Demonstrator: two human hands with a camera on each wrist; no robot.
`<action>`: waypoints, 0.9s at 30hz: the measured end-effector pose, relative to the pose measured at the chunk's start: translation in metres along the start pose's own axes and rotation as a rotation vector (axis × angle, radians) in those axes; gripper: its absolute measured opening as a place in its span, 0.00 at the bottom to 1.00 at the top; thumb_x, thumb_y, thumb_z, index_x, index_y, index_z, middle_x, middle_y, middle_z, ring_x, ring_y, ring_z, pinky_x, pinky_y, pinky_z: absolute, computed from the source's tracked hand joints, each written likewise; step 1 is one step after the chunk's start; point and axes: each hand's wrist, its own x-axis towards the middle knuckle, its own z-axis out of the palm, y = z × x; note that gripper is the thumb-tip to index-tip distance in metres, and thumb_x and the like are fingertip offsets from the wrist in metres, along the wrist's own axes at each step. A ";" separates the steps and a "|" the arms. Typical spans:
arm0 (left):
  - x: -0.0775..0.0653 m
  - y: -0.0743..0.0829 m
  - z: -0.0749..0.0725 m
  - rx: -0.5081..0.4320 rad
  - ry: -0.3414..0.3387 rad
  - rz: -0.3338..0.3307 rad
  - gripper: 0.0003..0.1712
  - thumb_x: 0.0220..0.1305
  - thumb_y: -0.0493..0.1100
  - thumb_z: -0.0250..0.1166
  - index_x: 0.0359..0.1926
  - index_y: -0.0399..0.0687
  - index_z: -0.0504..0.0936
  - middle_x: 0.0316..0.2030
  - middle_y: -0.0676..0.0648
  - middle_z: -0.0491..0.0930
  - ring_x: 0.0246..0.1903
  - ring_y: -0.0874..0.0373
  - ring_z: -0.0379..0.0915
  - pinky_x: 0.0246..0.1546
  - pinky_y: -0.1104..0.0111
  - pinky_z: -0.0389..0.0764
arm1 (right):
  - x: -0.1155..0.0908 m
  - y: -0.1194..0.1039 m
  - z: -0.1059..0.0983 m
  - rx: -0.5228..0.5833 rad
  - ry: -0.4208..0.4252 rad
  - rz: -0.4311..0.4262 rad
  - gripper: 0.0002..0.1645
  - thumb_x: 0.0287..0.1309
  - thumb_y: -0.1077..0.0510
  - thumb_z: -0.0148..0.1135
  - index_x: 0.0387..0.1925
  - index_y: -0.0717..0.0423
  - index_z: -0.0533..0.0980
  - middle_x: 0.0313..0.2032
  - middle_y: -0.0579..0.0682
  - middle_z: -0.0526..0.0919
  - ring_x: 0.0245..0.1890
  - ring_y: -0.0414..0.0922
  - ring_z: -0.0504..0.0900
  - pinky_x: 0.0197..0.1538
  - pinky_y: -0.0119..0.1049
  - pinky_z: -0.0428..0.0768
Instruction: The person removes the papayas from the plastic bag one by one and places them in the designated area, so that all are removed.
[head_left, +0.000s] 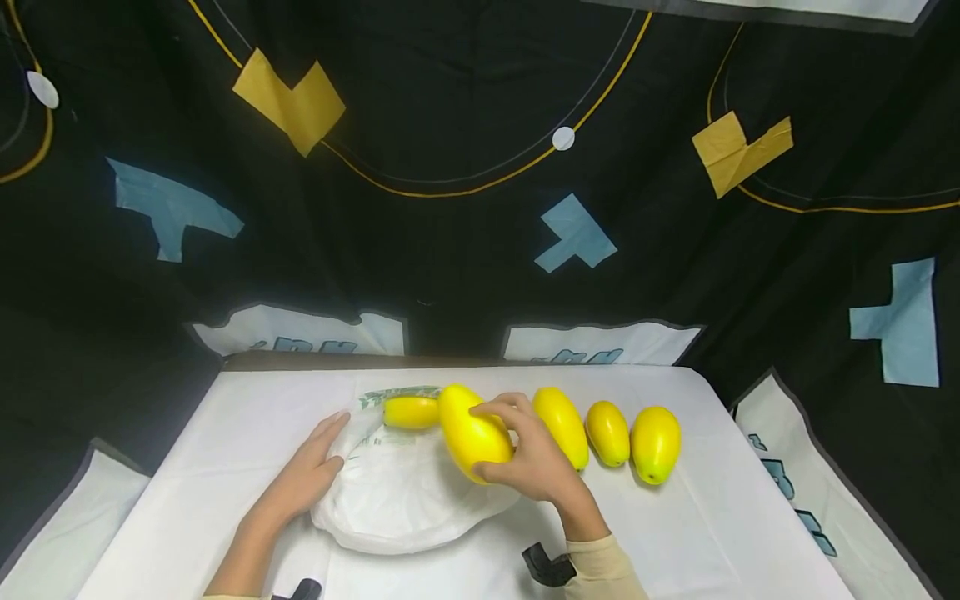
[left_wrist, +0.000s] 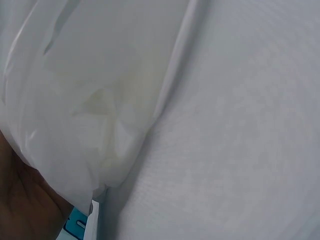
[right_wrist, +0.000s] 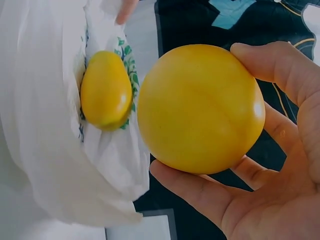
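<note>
In the head view, a white plastic bag point(head_left: 405, 508) with green print lies on the table. My left hand point(head_left: 311, 471) rests against its left side, fingers extended. The left wrist view shows the palm point(left_wrist: 30, 205) beside the bag's thin plastic. My right hand point(head_left: 528, 450) grips a large yellow papaya point(head_left: 468, 433) by its sides, over the bag's right part. In the right wrist view, thumb and fingers curve round that papaya point(right_wrist: 200, 110). A smaller yellow papaya point(head_left: 410, 412) lies in the bag's mouth, its left end near the printed rim.
Several papayas stand in a row right of my right hand: a long one point(head_left: 561, 425), a small one point(head_left: 607, 433) and a plump one point(head_left: 656, 444). The white table point(head_left: 750, 533) ends at a black curtain point(head_left: 465, 275) behind.
</note>
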 end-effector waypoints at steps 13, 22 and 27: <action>-0.002 0.001 0.001 -0.007 -0.009 -0.005 0.37 0.66 0.34 0.49 0.75 0.40 0.52 0.74 0.35 0.46 0.72 0.35 0.40 0.69 0.39 0.45 | -0.018 0.004 -0.016 -0.021 0.068 -0.011 0.40 0.34 0.58 0.80 0.54 0.36 0.78 0.55 0.37 0.69 0.54 0.42 0.70 0.52 0.45 0.77; 0.001 0.001 -0.001 -0.003 -0.007 0.010 0.36 0.66 0.34 0.49 0.75 0.38 0.52 0.74 0.34 0.46 0.72 0.34 0.40 0.69 0.39 0.45 | -0.034 0.007 -0.025 -0.002 0.107 0.011 0.41 0.33 0.60 0.81 0.54 0.34 0.77 0.55 0.39 0.69 0.54 0.42 0.71 0.55 0.45 0.77; 0.001 0.002 0.000 0.004 -0.009 0.005 0.37 0.66 0.34 0.50 0.75 0.39 0.52 0.74 0.34 0.46 0.72 0.34 0.40 0.68 0.38 0.45 | -0.042 0.010 -0.028 0.005 0.107 0.024 0.42 0.33 0.61 0.81 0.55 0.32 0.77 0.56 0.39 0.69 0.55 0.42 0.71 0.56 0.45 0.76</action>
